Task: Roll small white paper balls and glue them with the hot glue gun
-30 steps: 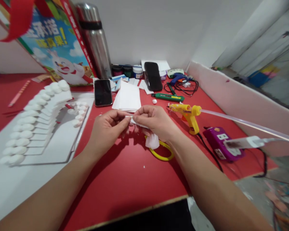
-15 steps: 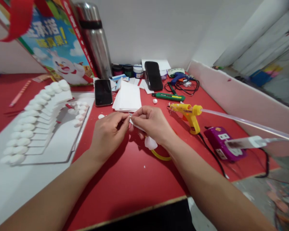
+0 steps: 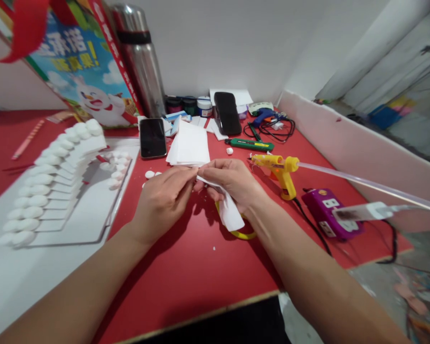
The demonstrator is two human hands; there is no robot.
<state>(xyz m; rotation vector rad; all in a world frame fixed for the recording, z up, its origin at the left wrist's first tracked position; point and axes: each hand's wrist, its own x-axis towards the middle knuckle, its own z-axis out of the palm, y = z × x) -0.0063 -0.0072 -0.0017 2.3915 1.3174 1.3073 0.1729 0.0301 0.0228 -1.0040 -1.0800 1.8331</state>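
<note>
Above the red table, my right hand [image 3: 231, 180] is closed on a thin white sheet of soft paper [image 3: 232, 216], whose loose end hangs below the fingers. My left hand [image 3: 166, 195] meets it fingertip to fingertip and pinches the other end of that sheet; the pinched part is mostly hidden. Behind the right wrist lies a yellow ring-shaped thing [image 3: 244, 235], partly covered. Small white rolled pieces [image 3: 149, 174] rest beside the left hand. Just beyond both hands is a stack of white paper [image 3: 189, 143].
On the left stands a white stair-like model [image 3: 62, 191] edged with white rounded pieces. A yellow glue gun [image 3: 281, 169] and purple power strip [image 3: 331, 212] lie right. A green cutter [image 3: 251, 145], two phones [image 3: 153, 138], a steel flask [image 3: 139, 62] and a printed bag [image 3: 89, 71] are behind.
More of the white paper now hangs from my right hand, lower than before. Both hands have shifted slightly, and more white pieces show beside the left hand.
</note>
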